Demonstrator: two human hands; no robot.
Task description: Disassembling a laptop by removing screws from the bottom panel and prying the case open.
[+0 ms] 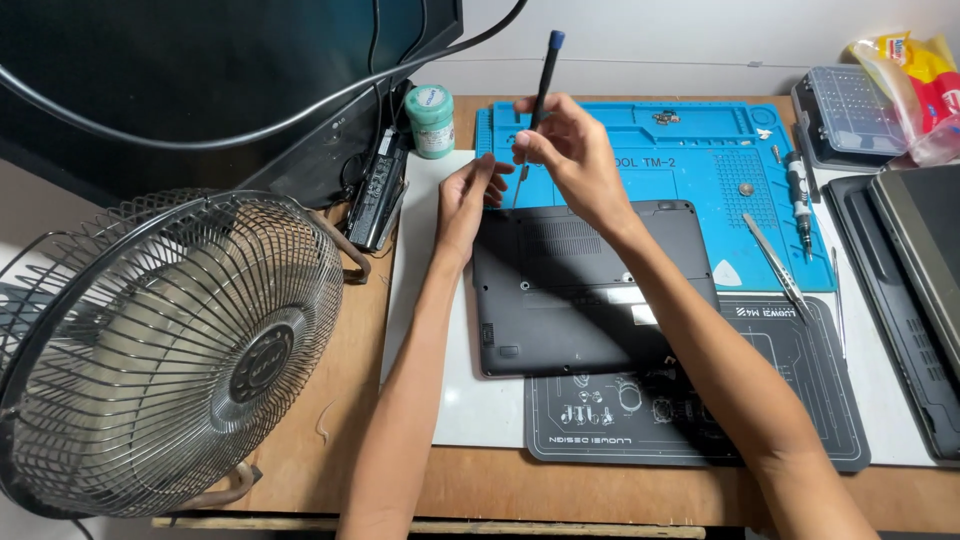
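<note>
Head view: your right hand (pixel 570 150) pinches a slim screwdriver (pixel 536 105), shaft near upright, blue cap up, tip down at the far-left corner of the black laptop (pixel 590 290), underside up. Left hand (pixel 465 195), fingers loosely open, rests beside that corner, w/ nothing held

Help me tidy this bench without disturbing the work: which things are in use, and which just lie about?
In use:
right hand holding screwdriver
left hand steadying black laptop

Lying about:
desk fan
green jar
tweezers
bit case
second laptop
</note>
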